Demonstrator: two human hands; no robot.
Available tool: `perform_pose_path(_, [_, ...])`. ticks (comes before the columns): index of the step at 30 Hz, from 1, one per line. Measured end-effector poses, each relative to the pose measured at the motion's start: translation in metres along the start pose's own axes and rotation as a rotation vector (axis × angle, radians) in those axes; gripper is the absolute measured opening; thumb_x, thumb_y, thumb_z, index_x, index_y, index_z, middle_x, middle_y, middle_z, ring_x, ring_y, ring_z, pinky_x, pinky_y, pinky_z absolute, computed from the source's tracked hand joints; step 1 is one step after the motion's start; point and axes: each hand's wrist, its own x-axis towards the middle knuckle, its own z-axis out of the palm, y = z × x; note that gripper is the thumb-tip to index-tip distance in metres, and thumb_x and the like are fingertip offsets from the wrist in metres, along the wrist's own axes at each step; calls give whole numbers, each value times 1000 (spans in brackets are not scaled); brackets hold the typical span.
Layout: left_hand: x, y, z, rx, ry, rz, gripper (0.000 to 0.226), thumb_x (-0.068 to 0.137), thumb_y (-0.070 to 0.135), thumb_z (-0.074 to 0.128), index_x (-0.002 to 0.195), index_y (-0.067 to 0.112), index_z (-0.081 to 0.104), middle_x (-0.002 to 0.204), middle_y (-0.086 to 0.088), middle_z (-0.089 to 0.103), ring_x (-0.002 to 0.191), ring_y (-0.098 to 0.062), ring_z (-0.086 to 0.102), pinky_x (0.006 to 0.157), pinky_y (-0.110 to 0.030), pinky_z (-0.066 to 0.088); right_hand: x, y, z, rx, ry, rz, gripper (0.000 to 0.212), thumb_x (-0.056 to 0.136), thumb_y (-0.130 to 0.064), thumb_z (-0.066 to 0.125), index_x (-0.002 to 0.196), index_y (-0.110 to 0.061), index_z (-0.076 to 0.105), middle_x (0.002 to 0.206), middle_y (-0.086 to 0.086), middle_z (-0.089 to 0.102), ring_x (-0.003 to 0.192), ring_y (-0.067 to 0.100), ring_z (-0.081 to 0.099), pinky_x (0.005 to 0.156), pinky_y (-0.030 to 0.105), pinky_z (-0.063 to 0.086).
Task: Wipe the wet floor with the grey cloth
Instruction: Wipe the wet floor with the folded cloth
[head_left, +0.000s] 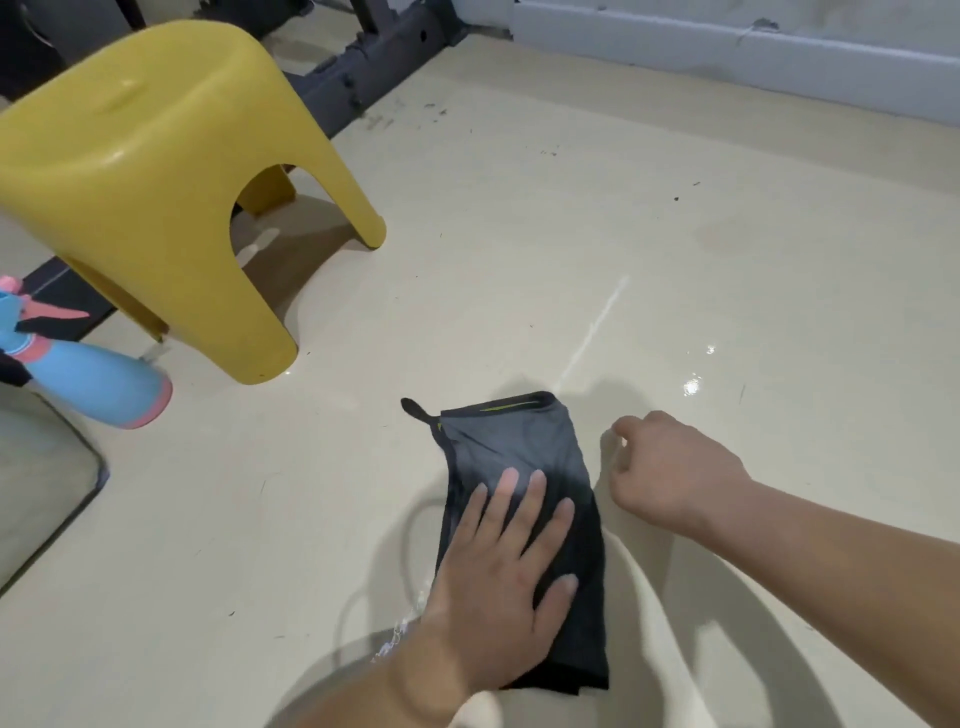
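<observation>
A folded grey cloth (511, 447) with a dark hem and a small loop lies flat on the glossy cream floor (649, 234) near the bottom centre. My left hand (498, 582) presses palm down on its near half, fingers spread. My right hand (670, 470) hovers just right of the cloth, fingers loosely curled, holding nothing. Wet shiny patches (696, 382) glint on the floor to the right, and a thin water edge curves left of the cloth.
A yellow plastic stool (156, 171) stands at the upper left. A blue and pink spray bottle (88, 379) lies beside it at the left edge. A dark metal frame (363, 67) and a grey skirting board (753, 57) run along the back.
</observation>
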Motion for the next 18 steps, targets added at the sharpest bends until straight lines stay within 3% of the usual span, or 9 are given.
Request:
perform_pose_path(5, [55, -54, -12, 5, -1, 227, 61, 100, 52, 46, 156, 32, 39, 169, -1, 26, 157, -27, 16, 125, -51, 17, 19, -2, -5, 59, -29, -40, 43, 86, -29, 57, 128, -22, 51, 130, 3, 42, 121, 27, 50, 94, 43, 52])
perform_pose_path(9, [106, -83, -12, -35, 132, 148, 58, 98, 49, 50, 153, 30, 46, 165, -1, 34, 156, -25, 23, 124, -50, 19, 44, -14, -1, 60, -7, -90, 31, 86, -36, 63, 110, -23, 48, 114, 1, 41, 113, 25, 49, 91, 42, 51])
perform_pose_path(12, [131, -103, -17, -2, 109, 29, 60, 101, 54, 42, 157, 32, 37, 168, 2, 26, 158, -21, 15, 126, -49, 15, 62, -25, 1, 50, 54, -123, 28, 87, -35, 58, 110, -23, 47, 114, 2, 39, 116, 29, 44, 89, 42, 50])
perform_pose_path(14, [141, -115, -22, 27, 56, -59, 62, 102, 58, 33, 160, 35, 29, 171, 5, 17, 158, -18, 7, 127, -47, 9, 77, -34, 1, -7, -18, -139, 55, 85, -45, 62, 134, -34, 40, 134, 6, 32, 129, 36, 36, 94, 46, 50])
perform_pose_path(15, [144, -122, -25, 22, 38, -121, 63, 101, 59, 30, 160, 38, 25, 172, 7, 11, 158, -15, 1, 127, -46, 5, 83, -39, 0, -30, -90, -120, 75, 83, -52, 65, 147, -42, 28, 148, 8, 21, 137, 41, 27, 100, 48, 49])
perform_pose_path(16, [146, -130, -28, 3, 27, -202, 64, 101, 60, 27, 161, 40, 20, 172, 9, 6, 158, -12, -4, 128, -44, 1, 87, -44, 0, -53, -157, -82, 91, 79, -58, 69, 153, -47, 16, 157, 9, 9, 143, 45, 18, 102, 48, 47])
perform_pose_path(18, [144, -159, -33, -17, 31, -389, 65, 100, 61, 25, 161, 41, 15, 172, 10, 1, 157, -12, -8, 128, -43, -3, 93, -55, 1, -109, -217, -21, 109, 71, -65, 76, 155, -45, 9, 159, 14, 1, 146, 49, 8, 96, 46, 50])
